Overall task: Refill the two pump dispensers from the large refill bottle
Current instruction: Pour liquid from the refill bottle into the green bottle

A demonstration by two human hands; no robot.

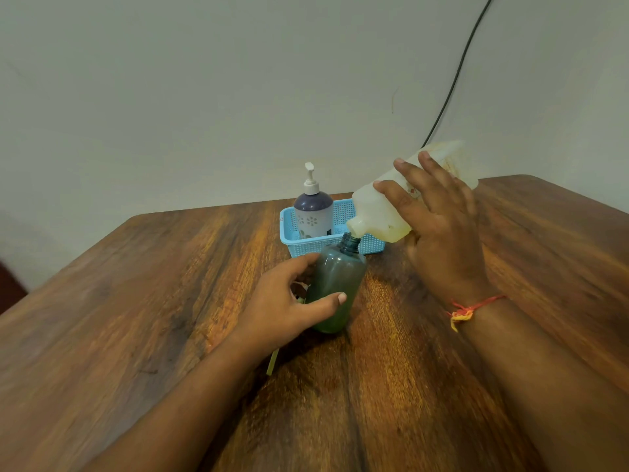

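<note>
Mid-frame, your left hand (286,303) grips the uncapped green translucent plastic dispenser bottle (335,287) — your right hand (439,226) holds the tilted large whitish refill bottle (384,212), mouth at its neck.

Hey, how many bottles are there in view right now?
3. The purple pump dispenser stands in the blue basket. The green bottle stands on the table, held by the left hand. The pale refill bottle is tilted over it in the right hand. No others show.

Refill bottle (377,212) base, up-right of green dispenser bottle (337,281), motion-blurred; label mostly under right hand (439,226). Thin tube (273,362), lower-left of same bottle, mostly hidden beneath left hand (282,311).
</note>
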